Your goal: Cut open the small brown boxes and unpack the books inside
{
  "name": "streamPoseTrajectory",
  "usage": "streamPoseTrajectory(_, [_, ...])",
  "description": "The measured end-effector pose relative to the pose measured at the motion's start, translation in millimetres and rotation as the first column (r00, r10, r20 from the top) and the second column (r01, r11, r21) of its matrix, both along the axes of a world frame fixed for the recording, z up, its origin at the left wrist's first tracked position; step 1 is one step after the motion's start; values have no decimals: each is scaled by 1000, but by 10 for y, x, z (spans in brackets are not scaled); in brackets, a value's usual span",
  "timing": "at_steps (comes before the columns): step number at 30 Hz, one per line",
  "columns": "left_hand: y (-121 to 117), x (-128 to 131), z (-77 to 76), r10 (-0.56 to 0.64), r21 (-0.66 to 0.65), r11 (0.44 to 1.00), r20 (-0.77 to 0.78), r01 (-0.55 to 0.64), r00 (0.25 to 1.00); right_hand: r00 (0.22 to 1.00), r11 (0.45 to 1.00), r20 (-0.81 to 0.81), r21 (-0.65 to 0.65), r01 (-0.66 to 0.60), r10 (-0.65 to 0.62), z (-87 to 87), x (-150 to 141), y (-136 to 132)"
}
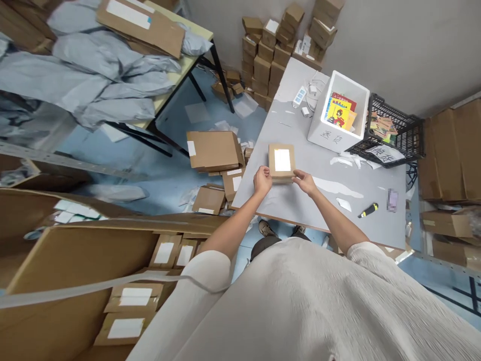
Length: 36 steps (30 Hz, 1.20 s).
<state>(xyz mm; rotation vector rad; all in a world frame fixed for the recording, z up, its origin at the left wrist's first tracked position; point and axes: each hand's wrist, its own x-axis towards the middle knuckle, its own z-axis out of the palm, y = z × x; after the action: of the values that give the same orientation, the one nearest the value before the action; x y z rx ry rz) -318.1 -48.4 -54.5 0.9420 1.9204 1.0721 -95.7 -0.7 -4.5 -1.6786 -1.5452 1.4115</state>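
Observation:
A small cardboard box (pixel 276 170) with a blank-looking white label on top sits on the grey table (pixel 278 210), close to its front left part. At the box's near left corner is my left hand (pixel 262 179), its fingers curled in against the cardboard. My right hand (pixel 304 181) pinches the near right corner between thumb and fingers. The undersides of the fingertips are hidden. Farther right on the tabletop lie a yellow and black utility knife (pixel 369 210) and a small white paper scrap (pixel 343 204).
A white foam bin (pixel 319 131) with colourful books and a black plastic crate (pixel 411 131) stand at the table's back right. A power strip (pixel 299 97) lies behind. Boxes are stacked by the wall. A large open carton (pixel 67 271) holding labelled boxes stands at left.

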Motion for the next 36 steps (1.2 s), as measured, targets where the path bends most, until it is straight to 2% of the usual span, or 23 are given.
streamPoseTrajectory(7, [154, 667, 191, -143, 31, 989, -14, 144, 990, 990, 989, -40, 63, 135, -133, 174, 717, -174])
streamPoseTrajectory(13, [301, 1348, 320, -266, 21, 963, -79, 269, 961, 974, 970, -40, 89, 225, -222, 220, 1428, -300])
streamPoseTrajectory(18, [305, 1931, 313, -351, -32, 936, -118, 349, 929, 959, 957, -31, 71, 282, -280, 185, 2028, -383])
streamPoseTrajectory(24, [324, 2571, 197, -404, -76, 915, -160, 397, 901, 961, 960, 10, 32, 277, -277, 7, 2686, -405])
streamPoseTrajectory(28, [358, 2816, 106, -415, -109, 909, -160, 402, 896, 974, 973, 9, -40, 228, -228, -115, 2975, -424])
streamPoseTrajectory(31, [361, 2895, 99, -424, -150, 903, -166, 402, 890, 991, 989, 14, -68, 130, -129, -156, 3115, -397])
streamPoseTrajectory(33, [334, 2920, 129, -400, -175, 913, -208, 368, 893, 995, 997, 68, -27, 76, -74, -161, 3181, -309])
streamPoseTrajectory(36, [255, 2943, 197, -379, -222, 918, -249, 328, 891, 973, 993, 220, 110, 50, -73, -154, 3225, -33])
